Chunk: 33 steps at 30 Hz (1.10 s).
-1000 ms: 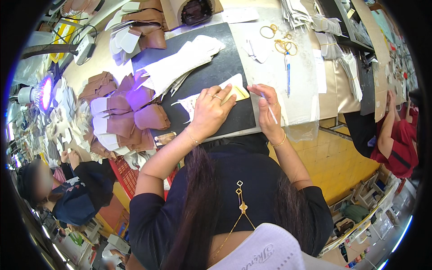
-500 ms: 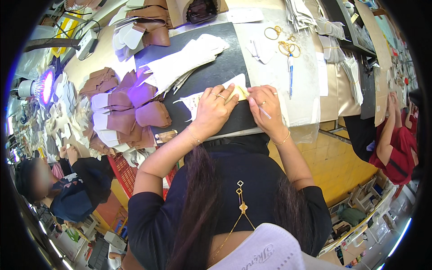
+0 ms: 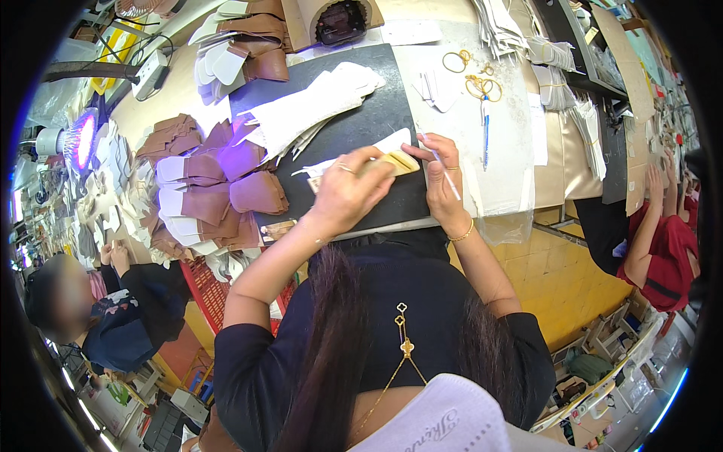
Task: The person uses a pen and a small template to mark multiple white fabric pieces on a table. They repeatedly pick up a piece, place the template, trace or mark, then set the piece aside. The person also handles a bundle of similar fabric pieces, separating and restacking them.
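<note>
On a black mat (image 3: pixel 292 84) lies a white cut piece (image 3: pixel 398 140), one end toward me hidden under my left hand. A small pale-yellow piece (image 3: pixel 401 162) with dark lines rests over it. My left hand (image 3: pixel 351 192) has its fingers bent and pressed together at the left edge of the yellow piece; the fingertips are partly blurred. In my right hand (image 3: pixel 444 177) a thin white pen-like stick (image 3: pixel 453 185) is held slanting between the fingers, just right of the yellow piece. A stack of white cut pieces (image 3: pixel 316 102) lies farther back on the mat.
Brown-and-white piece stacks (image 3: pixel 203 192) crowd the left, near a lit lamp (image 3: pixel 81 141). Right of the mat lie gold rings (image 3: pixel 482 88), a blue pen (image 3: pixel 486 139) and white bundles (image 3: pixel 553 87). Co-workers sit at left (image 3: pixel 135 316) and right (image 3: pixel 663 256).
My left hand has drawn back and lower, uncovering more of the yellow piece. The right hand has shifted slightly, its fingers straighter and the white stick showing longer.
</note>
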Available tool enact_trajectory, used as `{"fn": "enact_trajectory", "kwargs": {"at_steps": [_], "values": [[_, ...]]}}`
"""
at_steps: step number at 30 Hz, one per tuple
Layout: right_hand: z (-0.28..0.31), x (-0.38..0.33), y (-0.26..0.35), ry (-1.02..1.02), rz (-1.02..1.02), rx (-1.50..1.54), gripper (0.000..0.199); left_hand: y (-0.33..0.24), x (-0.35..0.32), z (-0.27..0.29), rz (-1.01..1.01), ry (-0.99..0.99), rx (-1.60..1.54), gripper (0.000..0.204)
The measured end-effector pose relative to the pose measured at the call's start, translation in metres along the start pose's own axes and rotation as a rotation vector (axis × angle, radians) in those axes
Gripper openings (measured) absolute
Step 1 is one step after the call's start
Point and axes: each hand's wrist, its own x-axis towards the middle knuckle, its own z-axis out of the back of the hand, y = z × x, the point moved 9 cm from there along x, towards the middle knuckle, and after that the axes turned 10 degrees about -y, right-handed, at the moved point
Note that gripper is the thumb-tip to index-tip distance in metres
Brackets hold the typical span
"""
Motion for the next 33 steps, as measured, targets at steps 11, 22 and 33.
{"fn": "enact_trajectory", "kwargs": {"at_steps": [11, 22, 33], "values": [[-0.012, -0.005, 0.018, 0.104, 0.461, -0.593, 0.033, 0.019, 0.068, 0.157, 0.122, -0.491, 0.228, 0.027], [0.025, 0.009, 0.030, -0.135, 0.294, -0.362, 0.035, 0.027, 0.077, 0.099, -0.066, -0.321, 0.331, 0.021], [0.023, 0.014, 0.027, -0.109, 0.165, -0.200, 0.032, 0.040, 0.031, 0.049, 0.532, 0.093, -0.140, 0.028]]}}
